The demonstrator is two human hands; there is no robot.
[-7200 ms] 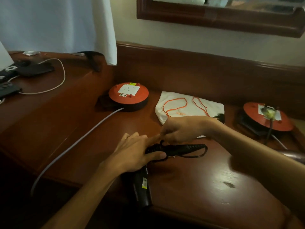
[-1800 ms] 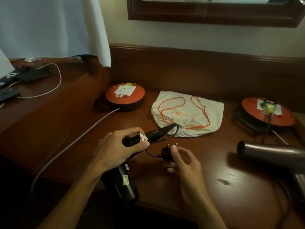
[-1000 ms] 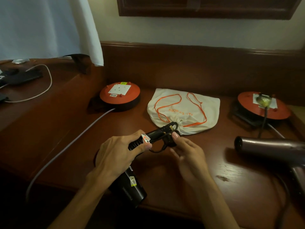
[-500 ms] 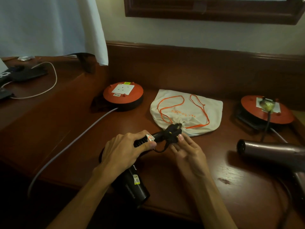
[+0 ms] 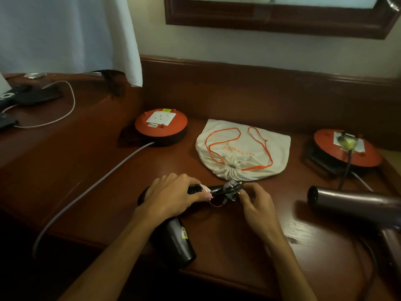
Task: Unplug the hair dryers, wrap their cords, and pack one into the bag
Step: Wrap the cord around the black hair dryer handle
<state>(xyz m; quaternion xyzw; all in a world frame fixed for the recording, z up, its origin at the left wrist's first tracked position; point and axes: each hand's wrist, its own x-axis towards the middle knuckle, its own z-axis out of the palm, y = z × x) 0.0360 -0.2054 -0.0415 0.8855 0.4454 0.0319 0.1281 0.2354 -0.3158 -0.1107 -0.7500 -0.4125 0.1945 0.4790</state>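
Observation:
A black hair dryer (image 5: 176,242) lies on the wooden desk near its front edge, barrel toward me. My left hand (image 5: 173,196) grips its handle, where the cord is wound. My right hand (image 5: 253,200) pinches the dryer's black plug (image 5: 231,187) at the handle's end, prongs showing. A white drawstring bag (image 5: 245,148) with orange cords lies drawn shut just behind. A second, brownish hair dryer (image 5: 355,203) rests at the right, its cord plugged into the right orange cable reel (image 5: 349,151).
A left orange cable reel (image 5: 161,126) with an unused socket stands behind my left hand; its grey cable (image 5: 91,190) runs off the desk's front edge. Dark devices and a white cable (image 5: 69,105) lie at far left. A white curtain (image 5: 69,33) hangs above.
My right hand brought the loose plug from the desk up to the end of the handle and now pinches it there. My left hand kept its grip on the handle.

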